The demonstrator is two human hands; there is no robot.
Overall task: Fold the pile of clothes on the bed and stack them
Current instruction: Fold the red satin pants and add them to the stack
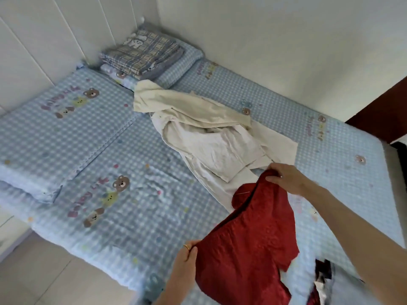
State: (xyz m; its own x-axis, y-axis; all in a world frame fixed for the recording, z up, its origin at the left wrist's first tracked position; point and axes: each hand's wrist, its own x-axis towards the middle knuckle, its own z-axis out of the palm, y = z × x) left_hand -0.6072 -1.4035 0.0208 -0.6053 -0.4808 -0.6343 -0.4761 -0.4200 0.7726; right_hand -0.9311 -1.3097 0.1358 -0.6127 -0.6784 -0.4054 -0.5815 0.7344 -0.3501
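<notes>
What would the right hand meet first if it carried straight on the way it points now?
Probably the cream clothes. The right hand, pinching the red garment, reaches up and leftward toward that pile; depth is unclear from one view.

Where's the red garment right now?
In the head view, lower right: the red garment hangs between the left hand and right hand, just in front of the white clothes.

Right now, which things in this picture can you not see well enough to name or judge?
- Head view: the dark item at the bottom edge is blurred and cut off; what it is cannot be told.
- The red garment, held by the left hand and right hand, hangs bunched; its type is unclear.
- The white clothes overlap; their number is uncertain.
- The lettering on the bed sheet is blurred.
</notes>
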